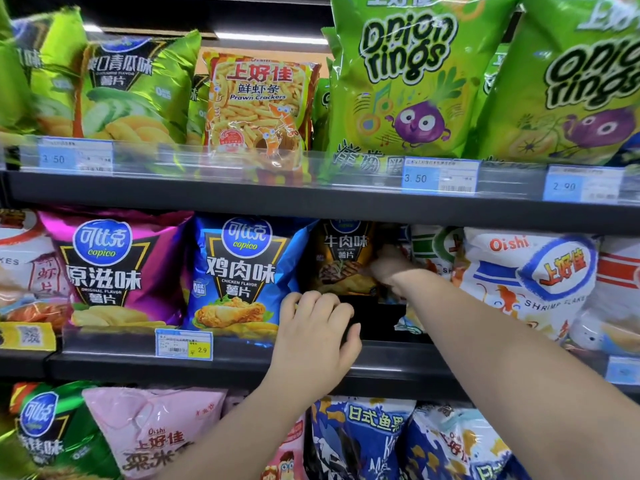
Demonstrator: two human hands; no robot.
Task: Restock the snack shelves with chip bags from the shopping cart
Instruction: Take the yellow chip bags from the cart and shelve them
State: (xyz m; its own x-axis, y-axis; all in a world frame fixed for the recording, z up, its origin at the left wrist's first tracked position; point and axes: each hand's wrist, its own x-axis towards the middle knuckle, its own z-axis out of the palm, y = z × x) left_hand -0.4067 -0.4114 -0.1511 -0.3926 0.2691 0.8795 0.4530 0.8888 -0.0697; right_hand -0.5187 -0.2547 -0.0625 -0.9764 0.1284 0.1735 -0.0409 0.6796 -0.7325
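While seating the beef-flavour bag (pixel 343 261), locate it at the centre of the frame, set back on the middle shelf (pixel 104 362) in the dark gap between the blue chicken-flavour bag (pixel 239 271) and the white shrimp-flake bag (pixel 526 282).

Note the right hand (pixel 388 268), extended past the shelf lip to the right edge of the bag. Treat its grip as undetermined: too blurred to separate a grasp from a flat push.

Note the left hand (pixel 317 330), just below and in front of the bag at the front lip of the shelf, fingers curled, thumb turned toward the dark gap. Treat whatever lies under those fingers as undetermined too.

Judge the step as positioning, not yet complete.

1. Bring the bag level with the faces of its neighbours, upright, label outward.
2. Guide by the side seams. Avoid squeezing the middle; expect an air-filled pouch with brittle contents.
3. Keep the right edge of the blue chicken-flavour bag clear of the slot to prevent folding it under.
4. Lift the right forearm clear of the white shrimp-flake bag when withdrawing, to avoid dragging it off the lip.
5. Leave the price tag (pixel 183 344) at lower left of the shelf rail uncovered.

Expect no view of the shopping cart.
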